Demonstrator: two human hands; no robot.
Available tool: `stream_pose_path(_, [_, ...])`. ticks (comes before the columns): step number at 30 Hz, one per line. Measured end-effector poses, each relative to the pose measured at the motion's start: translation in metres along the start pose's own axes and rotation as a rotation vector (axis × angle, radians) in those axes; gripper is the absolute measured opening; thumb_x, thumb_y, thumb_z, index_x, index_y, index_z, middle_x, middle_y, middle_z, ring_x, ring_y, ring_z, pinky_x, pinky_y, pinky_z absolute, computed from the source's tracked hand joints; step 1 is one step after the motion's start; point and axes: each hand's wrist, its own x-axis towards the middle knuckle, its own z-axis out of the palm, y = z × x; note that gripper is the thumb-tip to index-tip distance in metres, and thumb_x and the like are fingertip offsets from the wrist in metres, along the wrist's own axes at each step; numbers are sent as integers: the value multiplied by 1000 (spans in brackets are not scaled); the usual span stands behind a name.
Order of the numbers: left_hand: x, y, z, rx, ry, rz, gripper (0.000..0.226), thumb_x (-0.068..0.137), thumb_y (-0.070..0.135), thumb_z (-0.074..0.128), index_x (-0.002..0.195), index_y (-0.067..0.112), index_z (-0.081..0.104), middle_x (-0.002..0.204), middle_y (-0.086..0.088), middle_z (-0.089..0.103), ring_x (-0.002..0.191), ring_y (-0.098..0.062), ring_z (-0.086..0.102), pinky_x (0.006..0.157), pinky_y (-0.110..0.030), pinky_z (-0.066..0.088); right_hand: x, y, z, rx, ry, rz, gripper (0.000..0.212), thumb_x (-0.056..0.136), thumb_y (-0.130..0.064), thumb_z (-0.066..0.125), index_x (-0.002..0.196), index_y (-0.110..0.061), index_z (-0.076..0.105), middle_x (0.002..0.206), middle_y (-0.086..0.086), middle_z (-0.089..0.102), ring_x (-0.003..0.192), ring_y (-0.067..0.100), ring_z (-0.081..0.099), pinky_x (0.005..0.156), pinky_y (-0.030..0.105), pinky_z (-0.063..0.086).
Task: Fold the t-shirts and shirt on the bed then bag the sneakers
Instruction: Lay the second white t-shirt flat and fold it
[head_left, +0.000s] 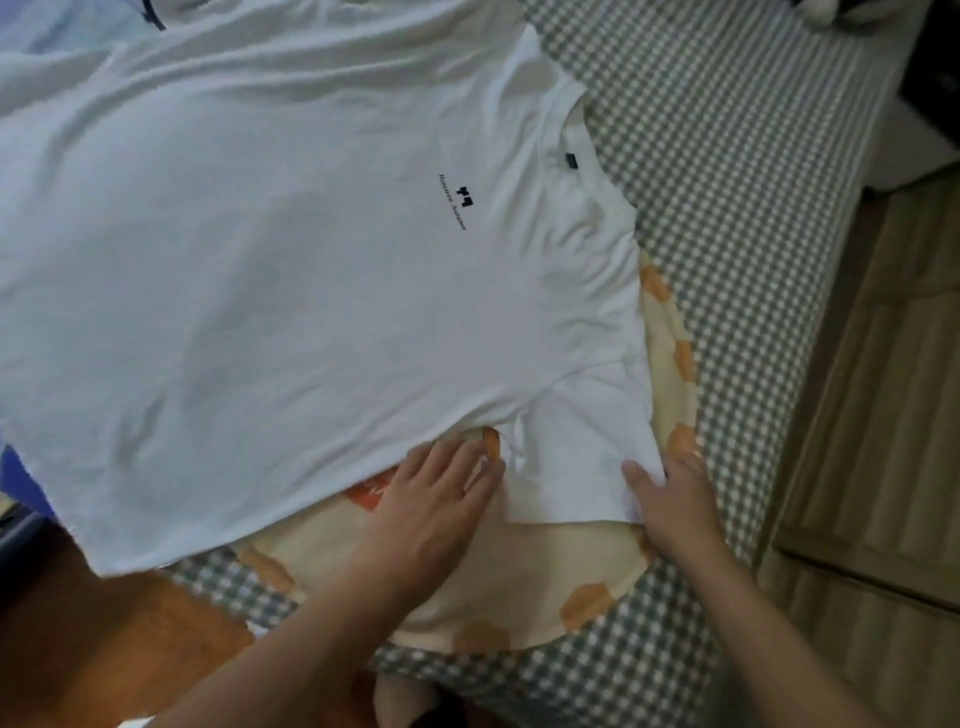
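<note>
Two hands: right hand (670, 493) pinches white t-shirt (291, 291) sleeve; left hand (436, 499) lies flat, fingers straight.

Soft, even indoor light, faint shadows, slight overall blur, blocky compression and wide-angle bending toward the edges.

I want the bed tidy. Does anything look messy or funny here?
The white cotton t-shirt lies spread but wrinkled near its near sleeve, and its bottom part hangs off the green-checked bed at the left. Nothing looks torn or spilled.
</note>
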Motion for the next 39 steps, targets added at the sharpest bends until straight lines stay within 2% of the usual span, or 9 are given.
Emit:
stream_pose_path(6, [-29, -43, -14, -65, 13, -329, 29, 95, 33, 53, 116, 16, 63, 125, -8, 55, 115, -37, 51, 94, -48, 37, -3, -1, -21, -122, 132, 66, 28, 97, -23, 61, 122, -13, 59, 121, 10, 60, 100, 29, 55, 92, 47, 50])
stream_pose_path(9, [-85, -64, -32, -107, 83, -670, 42, 96, 35, 52, 129, 11, 59, 134, -16, 51, 125, -41, 45, 104, -52, 34, -36, -33, 17, -222, 339, -301, 38, 89, -8, 62, 126, -12, 54, 131, 9, 47, 118, 29, 44, 99, 42, 42])
stream_pose_path(12, [-136, -106, -46, -248, 167, -1190, 41, 99, 26, 57, 135, 5, 54, 136, -24, 50, 129, -41, 41, 110, -52, 31, -69, -83, 69, -62, 153, -650, 32, 87, 3, 61, 116, -10, 64, 118, 4, 53, 109, 22, 48, 87, 26, 41])
stream_pose_path(16, [-158, -159, -69, -557, 370, -1510, 44, 101, 30, 60, 137, 7, 51, 122, -7, 59, 117, -26, 57, 103, -43, 45, -58, -120, 107, -35, 108, -707, 44, 85, 11, 51, 122, -7, 64, 123, 9, 56, 112, 26, 49, 96, 28, 41])
stream_pose_path(23, [-135, -224, -84, -802, 582, -1522, 30, 96, 28, 69, 122, 13, 64, 110, -6, 65, 91, -16, 63, 74, -25, 51, -44, -114, 120, -75, 111, -666, 50, 79, 15, 47, 122, -4, 65, 126, 15, 51, 118, 34, 49, 99, 24, 34])
stream_pose_path(25, [-135, -236, -90, -859, 620, -1571, 27, 92, 31, 73, 113, 16, 64, 109, -5, 65, 89, -17, 63, 77, -33, 56, -51, -115, 124, -56, 121, -625, 52, 80, 15, 45, 124, -5, 63, 130, 14, 50, 121, 32, 47, 100, 24, 33])
stream_pose_path(28, [-140, -254, -98, -1022, 553, -1588, 31, 80, 45, 81, 98, 23, 67, 103, -5, 71, 89, -22, 69, 84, -48, 60, -64, -117, 129, -40, 141, -600, 52, 84, 14, 43, 130, -6, 59, 137, 12, 47, 128, 30, 43, 103, 24, 31])
stream_pose_path(31, [-135, -261, -110, -1054, 456, -1450, 17, 92, 33, 74, 88, 17, 69, 85, -4, 70, 68, -15, 65, 67, -32, 55, -67, -113, 133, -31, 166, -592, 53, 89, 11, 42, 138, -7, 53, 145, 12, 42, 134, 30, 38, 109, 31, 33])
stream_pose_path(39, [-131, -293, -112, -1109, 543, -1449, 16, 96, 32, 69, 90, 18, 63, 103, -8, 70, 88, -23, 70, 70, -31, 60, -56, -100, 128, -67, 139, -526, 60, 92, 5, 44, 150, -10, 41, 154, 7, 40, 142, 23, 32, 118, 33, 28])
